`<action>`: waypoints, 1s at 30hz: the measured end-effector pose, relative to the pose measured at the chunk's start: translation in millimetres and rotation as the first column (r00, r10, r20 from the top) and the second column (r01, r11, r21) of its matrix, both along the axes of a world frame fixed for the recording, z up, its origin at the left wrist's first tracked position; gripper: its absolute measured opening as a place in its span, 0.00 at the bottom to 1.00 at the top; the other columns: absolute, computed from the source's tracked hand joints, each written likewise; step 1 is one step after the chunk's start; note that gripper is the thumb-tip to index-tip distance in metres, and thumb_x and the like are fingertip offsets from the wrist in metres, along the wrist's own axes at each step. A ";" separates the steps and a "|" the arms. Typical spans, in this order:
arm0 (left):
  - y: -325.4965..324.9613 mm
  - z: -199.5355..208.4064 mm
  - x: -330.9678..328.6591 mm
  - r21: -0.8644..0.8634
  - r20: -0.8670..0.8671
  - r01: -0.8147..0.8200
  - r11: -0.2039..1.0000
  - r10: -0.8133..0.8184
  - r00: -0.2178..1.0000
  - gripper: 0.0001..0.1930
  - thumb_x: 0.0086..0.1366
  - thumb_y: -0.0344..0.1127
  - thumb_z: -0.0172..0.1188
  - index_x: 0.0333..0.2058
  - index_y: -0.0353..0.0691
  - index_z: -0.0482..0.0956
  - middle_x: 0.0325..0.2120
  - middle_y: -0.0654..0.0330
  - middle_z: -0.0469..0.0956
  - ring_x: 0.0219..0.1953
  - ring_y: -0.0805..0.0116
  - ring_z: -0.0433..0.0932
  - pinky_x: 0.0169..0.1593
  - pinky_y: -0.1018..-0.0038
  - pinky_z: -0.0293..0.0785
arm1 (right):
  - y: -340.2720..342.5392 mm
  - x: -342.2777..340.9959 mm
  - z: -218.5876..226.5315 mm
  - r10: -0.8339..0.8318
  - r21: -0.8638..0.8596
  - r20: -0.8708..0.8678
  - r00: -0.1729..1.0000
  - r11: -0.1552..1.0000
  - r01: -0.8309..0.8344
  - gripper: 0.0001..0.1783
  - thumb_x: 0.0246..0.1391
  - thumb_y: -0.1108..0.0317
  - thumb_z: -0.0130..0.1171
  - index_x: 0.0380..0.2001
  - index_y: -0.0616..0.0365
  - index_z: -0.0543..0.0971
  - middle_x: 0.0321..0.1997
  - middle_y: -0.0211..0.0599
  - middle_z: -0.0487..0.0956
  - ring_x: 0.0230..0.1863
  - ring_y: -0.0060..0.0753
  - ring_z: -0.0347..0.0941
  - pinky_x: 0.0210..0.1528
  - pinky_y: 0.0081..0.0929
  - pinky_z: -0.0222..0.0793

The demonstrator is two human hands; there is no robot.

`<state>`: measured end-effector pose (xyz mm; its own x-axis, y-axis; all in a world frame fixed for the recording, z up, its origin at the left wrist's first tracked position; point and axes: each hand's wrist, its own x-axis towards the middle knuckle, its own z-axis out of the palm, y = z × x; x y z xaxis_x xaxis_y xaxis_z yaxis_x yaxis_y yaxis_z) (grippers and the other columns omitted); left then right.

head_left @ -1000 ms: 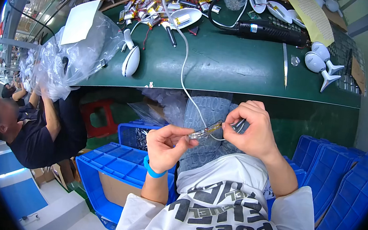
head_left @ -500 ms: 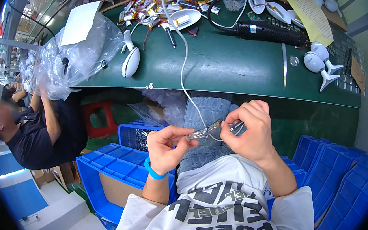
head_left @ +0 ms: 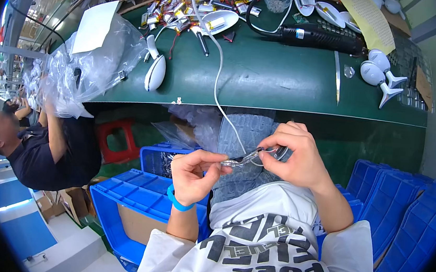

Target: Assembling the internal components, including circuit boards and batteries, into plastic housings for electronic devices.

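Over my lap, just off the table's near edge, both hands pinch a narrow, shiny see-through piece (head_left: 238,162) whose kind I cannot make out. My left hand (head_left: 192,176) holds its left end between thumb and fingertips. At the other end my right hand (head_left: 296,155) is closed on it, with a dark grey part (head_left: 281,152) showing between the fingers. A white cable (head_left: 219,73) hangs from above, crosses the table and runs down behind the held piece. Whether it joins the piece is hidden.
On the green table (head_left: 264,88) lie a white oval housing (head_left: 155,73), a black electric screwdriver (head_left: 319,39), tweezers (head_left: 337,76), white lamp-like parts (head_left: 376,72) and piled battery cells (head_left: 180,12). Blue crates (head_left: 139,191) stand beside me. A co-worker (head_left: 48,156) handles plastic bags (head_left: 100,46) at left.
The held piece has tilted and swung slightly, now lying flatter near my left fingers. My left hand shifted a little left. The co-worker's head and arm moved slightly.
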<state>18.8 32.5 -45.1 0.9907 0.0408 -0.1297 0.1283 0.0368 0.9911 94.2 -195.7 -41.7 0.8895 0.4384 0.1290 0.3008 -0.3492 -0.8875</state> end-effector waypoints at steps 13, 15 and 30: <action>4.3 1.7 3.6 0.054 0.033 0.123 0.991 -0.125 0.992 0.08 0.55 0.15 0.54 0.33 0.25 0.81 0.27 0.51 0.83 0.31 0.65 0.85 0.35 0.78 0.81 | 0.2 -1.7 -2.2 0.038 0.108 -0.098 0.994 0.994 -0.027 0.05 0.37 0.75 0.63 0.22 0.57 0.77 0.20 0.29 0.72 0.26 0.28 0.67 0.36 0.28 0.58; 4.5 0.9 3.1 0.043 -0.003 0.089 0.995 -0.089 0.996 0.08 0.56 0.15 0.54 0.33 0.25 0.80 0.27 0.52 0.83 0.31 0.65 0.85 0.35 0.78 0.81 | 2.8 -2.7 -2.8 0.020 0.081 -0.069 0.997 0.997 -0.014 0.05 0.38 0.74 0.63 0.23 0.57 0.77 0.22 0.29 0.73 0.26 0.28 0.68 0.36 0.27 0.61; -8.6 -1.2 17.8 0.218 -0.103 0.457 0.862 -0.446 0.889 0.14 0.60 0.27 0.61 0.44 0.29 0.76 0.27 0.51 0.82 0.33 0.64 0.85 0.37 0.75 0.79 | 9.0 -7.2 -11.5 -0.002 0.012 0.064 0.998 1.000 0.001 0.06 0.39 0.74 0.64 0.25 0.55 0.79 0.22 0.29 0.73 0.29 0.33 0.69 0.38 0.29 0.60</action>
<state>36.6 23.9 -46.3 0.9008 -0.3750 -0.2190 0.1224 -0.2647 0.9565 86.9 -186.7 -53.2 0.8799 0.4353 0.1905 0.3565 -0.3395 -0.8705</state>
